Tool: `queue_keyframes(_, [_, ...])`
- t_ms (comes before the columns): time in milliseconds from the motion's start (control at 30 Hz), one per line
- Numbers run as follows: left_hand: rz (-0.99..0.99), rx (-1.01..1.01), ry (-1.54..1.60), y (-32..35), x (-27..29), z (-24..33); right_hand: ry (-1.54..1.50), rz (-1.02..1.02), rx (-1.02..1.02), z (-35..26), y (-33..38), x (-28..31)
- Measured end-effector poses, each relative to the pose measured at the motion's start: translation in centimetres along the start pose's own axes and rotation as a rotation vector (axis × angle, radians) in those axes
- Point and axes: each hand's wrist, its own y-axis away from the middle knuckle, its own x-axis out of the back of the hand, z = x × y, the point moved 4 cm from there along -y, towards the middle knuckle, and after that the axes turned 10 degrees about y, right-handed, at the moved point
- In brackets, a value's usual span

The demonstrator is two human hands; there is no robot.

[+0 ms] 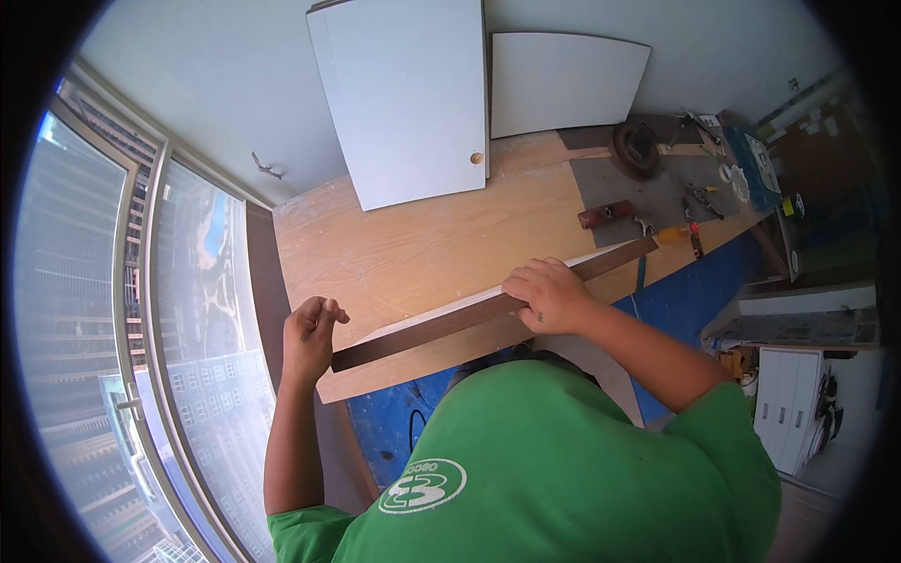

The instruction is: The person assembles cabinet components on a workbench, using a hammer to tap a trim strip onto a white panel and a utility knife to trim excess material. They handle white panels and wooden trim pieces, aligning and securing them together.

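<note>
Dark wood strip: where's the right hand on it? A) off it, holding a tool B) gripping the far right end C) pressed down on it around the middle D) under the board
C: the right hand lies on top of the dark wood strip about midway along it, while the left hand is at the strip's left end over the plywood board.
</note>
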Motion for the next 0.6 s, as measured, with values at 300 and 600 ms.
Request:
queue_keyframes(300, [-0.296,-0.407,-0.319,0.2,-13.5,5.4,-0.019,0.454,0.070,0.0,0.7,3.6])
queue_keyframes(600, [-0.385,-0.275,-0.689,-0.2,-15.8,4.9,-0.542,0.687,-0.807,13.3,15.9,-0.5])
